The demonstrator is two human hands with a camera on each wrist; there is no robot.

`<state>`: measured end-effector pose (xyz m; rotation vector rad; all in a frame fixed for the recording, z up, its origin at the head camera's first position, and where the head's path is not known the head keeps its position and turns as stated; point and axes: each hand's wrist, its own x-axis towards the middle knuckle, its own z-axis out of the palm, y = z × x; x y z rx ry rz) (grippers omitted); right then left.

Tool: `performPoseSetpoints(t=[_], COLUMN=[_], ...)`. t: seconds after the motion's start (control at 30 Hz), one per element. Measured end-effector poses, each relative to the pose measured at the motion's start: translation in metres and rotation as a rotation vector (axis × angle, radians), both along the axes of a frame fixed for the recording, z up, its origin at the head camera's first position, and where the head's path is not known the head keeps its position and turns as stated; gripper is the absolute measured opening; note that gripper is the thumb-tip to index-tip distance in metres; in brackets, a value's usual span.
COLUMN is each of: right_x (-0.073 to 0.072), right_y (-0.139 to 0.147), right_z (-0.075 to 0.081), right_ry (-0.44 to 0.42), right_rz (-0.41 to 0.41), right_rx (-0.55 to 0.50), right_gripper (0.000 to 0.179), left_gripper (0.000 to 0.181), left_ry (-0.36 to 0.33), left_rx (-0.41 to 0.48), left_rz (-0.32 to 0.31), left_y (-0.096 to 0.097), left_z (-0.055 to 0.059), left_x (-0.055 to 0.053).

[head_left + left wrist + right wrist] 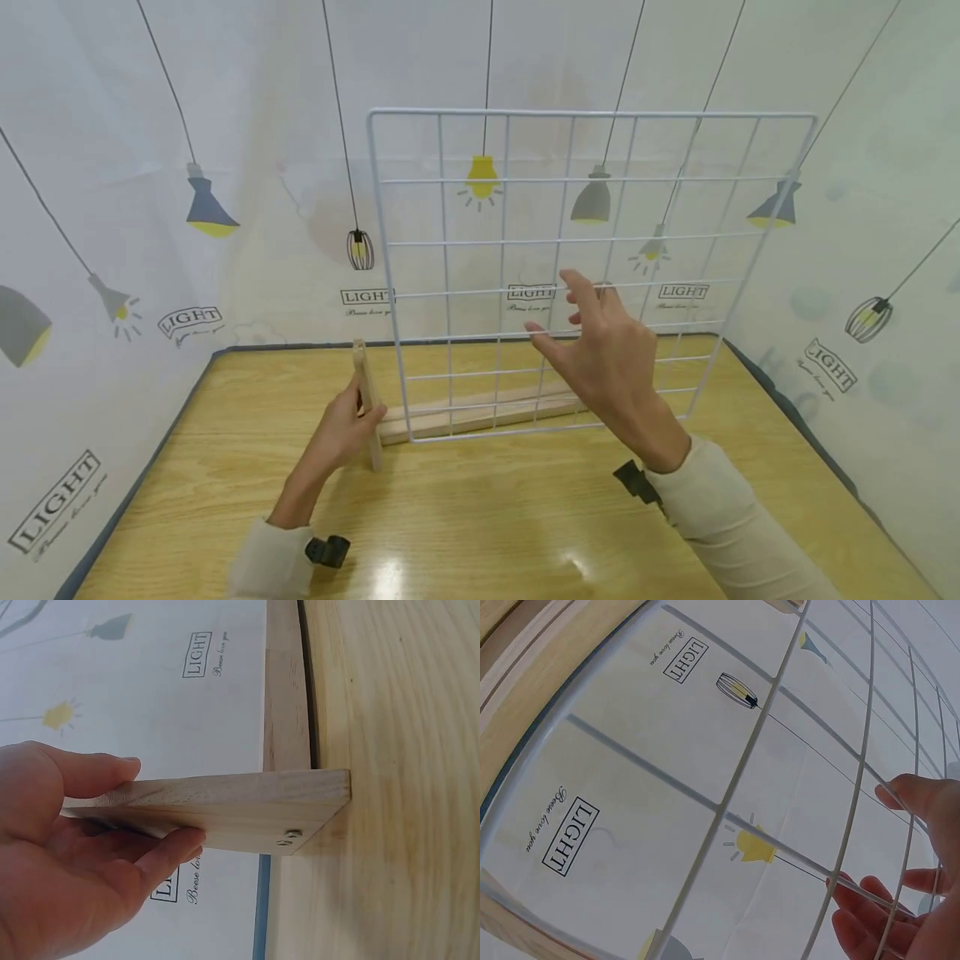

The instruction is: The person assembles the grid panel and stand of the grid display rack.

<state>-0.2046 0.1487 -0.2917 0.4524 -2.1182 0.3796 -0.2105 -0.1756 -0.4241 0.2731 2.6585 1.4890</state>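
Note:
My left hand [348, 425] pinches an upright wooden board [365, 375] at the left end of a long wooden bar [480, 412]. In the left wrist view, the thumb lies on one face of the board [225, 791] and the fingers on the other; two metal screw heads [289, 837] show near its lower end. A white wire grid panel [506, 243] stands upright above the table, overlapping the bar. My right hand [611, 358] holds the panel near its middle, its thumb and fingers spread among the wires. Part of that grip is hidden.
A wood-grain table [465, 517] lies beneath, with a dark edge strip at the back. Behind and at the sides hangs a pale sheet [285, 167] printed with lamps. Black straps with small mounts [327, 551] sit at both wrists.

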Motion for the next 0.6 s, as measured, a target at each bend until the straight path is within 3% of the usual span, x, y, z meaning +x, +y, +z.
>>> performPoseSetpoints(t=[0.6], right_x=[-0.0033], right_y=[-0.0035], right_z=[0.0067], right_ry=[0.019], right_rz=[-0.013], right_rx=[0.014], right_gripper=[0.063], left_gripper=[0.066], left_ry=[0.025], left_rx=[0.051], left_rz=[-0.057], left_y=[0.0106], left_z=[-0.0075], left_x=[0.003])
